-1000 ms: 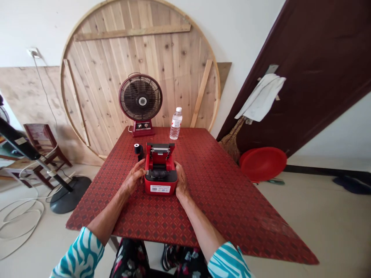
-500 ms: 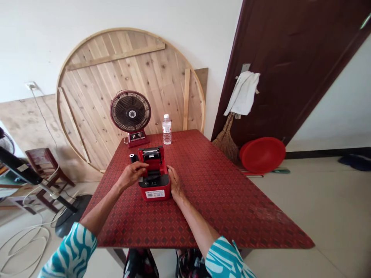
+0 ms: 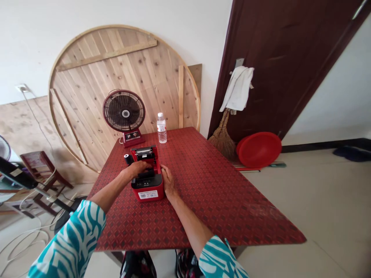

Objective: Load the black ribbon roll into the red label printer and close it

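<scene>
A red and black label printer (image 3: 147, 181) stands on the table with its lid raised, its black roller facing me. My left hand (image 3: 138, 168) reaches over its left wall into the opening; the fingertips are hidden inside, so what they touch cannot be seen. Against the printer's right side lies my right hand (image 3: 168, 181), its fingers along the wall, holding the body. Just behind my left hand, a black roll (image 3: 127, 158) with a white core end is beside the printer's left side. A white label with a printed code is on the printer's front.
The table (image 3: 220, 208) has a red patterned cover. Toward its far end stand a dark red fan (image 3: 124, 112) and a water bottle (image 3: 161, 129). A large round wooden board (image 3: 116, 77) leans on the wall. A broom (image 3: 223, 135) and red basin (image 3: 259, 150) are right of the table.
My left hand has moved right and deeper into the printer's opening. My right hand stays on the printer's side. The whole view has shifted slightly.
</scene>
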Demonstrator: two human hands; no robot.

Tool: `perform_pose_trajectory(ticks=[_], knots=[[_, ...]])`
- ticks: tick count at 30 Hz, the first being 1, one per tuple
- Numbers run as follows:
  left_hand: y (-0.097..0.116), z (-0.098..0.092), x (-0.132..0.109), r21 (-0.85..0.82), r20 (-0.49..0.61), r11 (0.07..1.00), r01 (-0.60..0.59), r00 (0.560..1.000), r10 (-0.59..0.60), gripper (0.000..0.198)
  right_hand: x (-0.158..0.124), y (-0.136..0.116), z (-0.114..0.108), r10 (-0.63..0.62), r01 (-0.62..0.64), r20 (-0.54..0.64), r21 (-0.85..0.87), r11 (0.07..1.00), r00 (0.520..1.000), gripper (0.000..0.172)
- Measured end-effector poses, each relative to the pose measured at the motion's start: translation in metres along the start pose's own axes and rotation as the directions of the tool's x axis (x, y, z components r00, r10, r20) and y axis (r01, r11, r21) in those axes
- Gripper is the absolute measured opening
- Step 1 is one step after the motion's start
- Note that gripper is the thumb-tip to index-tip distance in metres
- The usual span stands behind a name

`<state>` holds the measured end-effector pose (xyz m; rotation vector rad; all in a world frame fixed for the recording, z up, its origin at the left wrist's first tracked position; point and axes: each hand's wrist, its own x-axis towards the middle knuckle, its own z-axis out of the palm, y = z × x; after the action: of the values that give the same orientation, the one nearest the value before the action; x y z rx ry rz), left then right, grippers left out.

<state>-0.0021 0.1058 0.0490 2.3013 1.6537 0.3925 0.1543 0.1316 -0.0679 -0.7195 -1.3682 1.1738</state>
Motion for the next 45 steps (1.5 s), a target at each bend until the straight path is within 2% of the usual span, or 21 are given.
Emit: perform_pose_trajectory(ticks=[7,11,14,16,17,19,21,23,25,26,29,32,34,35,38,39,40,42,45], knots=[[0.012,-0.002,0.0,0.142,0.02,0.984,0.106,0.994,-0.11,0.024,0.0,0.005,-0.002,-0.001,0.001,0.004,0.017,1.0,1.0,0.04],[0.036,-0.004,-0.006,0.397,-0.008,0.908,0.131,0.99,-0.139,0.037,0.0,0.006,-0.004,0.02,-0.02,0.013,0.018,1.0,1.0,0.039],[0.058,-0.008,-0.014,0.546,-0.009,0.829,0.122,0.99,-0.14,0.033,0.001,0.008,-0.004,0.034,-0.034,0.013,0.023,0.999,0.999,0.04],[0.065,-0.017,-0.024,0.548,-0.05,0.826,0.134,0.991,-0.127,0.029,0.001,0.008,-0.004,0.033,-0.033,0.004,0.022,0.999,0.999,0.04],[0.064,-0.023,-0.031,0.521,-0.11,0.84,0.152,0.988,-0.11,0.03,0.0,0.008,-0.005,0.032,-0.032,0.003,0.021,0.999,0.999,0.04],[0.05,-0.037,-0.047,0.395,-0.302,0.896,0.203,0.95,-0.082,0.035,0.0,0.006,-0.006,0.036,-0.036,0.004,0.02,0.999,0.999,0.041],[0.022,-0.046,-0.067,0.165,-0.471,0.968,0.189,0.877,-0.091,0.039,-0.001,0.005,-0.006,0.048,-0.049,0.011,0.022,0.999,0.999,0.042],[-0.012,-0.041,-0.086,-0.09,-0.542,0.976,0.2,0.812,-0.217,0.033,-0.002,0.003,-0.007,0.063,-0.063,0.012,0.023,0.998,0.998,0.043],[-0.045,-0.02,-0.101,-0.351,-0.509,0.912,0.214,0.774,-0.378,0.031,-0.002,0.002,-0.007,0.078,-0.078,0.005,0.022,0.997,0.997,0.043],[-0.059,-0.006,-0.106,-0.439,-0.478,0.873,0.21,0.768,-0.425,0.03,-0.002,0.001,-0.007,0.087,-0.087,-0.003,0.021,0.996,0.996,0.043],[-0.082,0.035,-0.116,-0.544,-0.437,0.812,0.213,0.754,-0.49,0.028,-0.002,-0.001,-0.008,0.114,-0.114,-0.015,0.011,0.993,0.993,0.044],[-0.089,0.049,-0.12,-0.572,-0.42,0.798,0.19,0.768,-0.484,0.038,-0.003,-0.002,-0.01,0.133,-0.133,0.012,0.012,0.991,0.991,0.045],[-0.093,0.042,-0.119,-0.602,-0.417,0.782,0.163,0.771,-0.482,0.051,-0.004,-0.002,-0.012,0.15,-0.15,0.024,0.015,0.989,0.988,0.046],[-0.096,0.036,-0.116,-0.633,-0.429,0.76,0.148,0.75,-0.503,0.054,-0.003,-0.002,-0.013,0.156,-0.157,0.024,0.015,0.988,0.987,0.046],[-0.114,0.016,-0.099,-0.736,-0.453,0.666,0.124,0.641,-0.619,0.055,-0.003,-0.002,-0.014,0.158,-0.158,0.021,0.001,0.987,0.987,0.047],[-0.121,0.011,-0.09,-0.757,-0.442,0.641,0.125,0.624,-0.644,0.057,-0.003,-0.002,-0.014,0.157,-0.157,0.023,0.0,0.988,0.987,0.047],[-0.127,0.007,-0.081,-0.772,-0.427,0.623,0.128,0.622,-0.657,0.06,-0.003,-0.003,-0.014,0.157,-0.157,0.026,0.0,0.988,0.987,0.047],[-0.137,0.004,-0.062,-0.782,-0.404,0.61,0.124,0.646,-0.648,0.067,-0.003,-0.005,-0.014,0.161,-0.161,0.029,0.001,0.987,0.987,0.047],[-0.144,0.008,-0.041,-0.788,-0.385,0.605,0.11,0.679,-0.625,0.071,-0.003,-0.007,-0.013,0.16,-0.16,0.024,-0.007,0.987,0.987,0.048]])
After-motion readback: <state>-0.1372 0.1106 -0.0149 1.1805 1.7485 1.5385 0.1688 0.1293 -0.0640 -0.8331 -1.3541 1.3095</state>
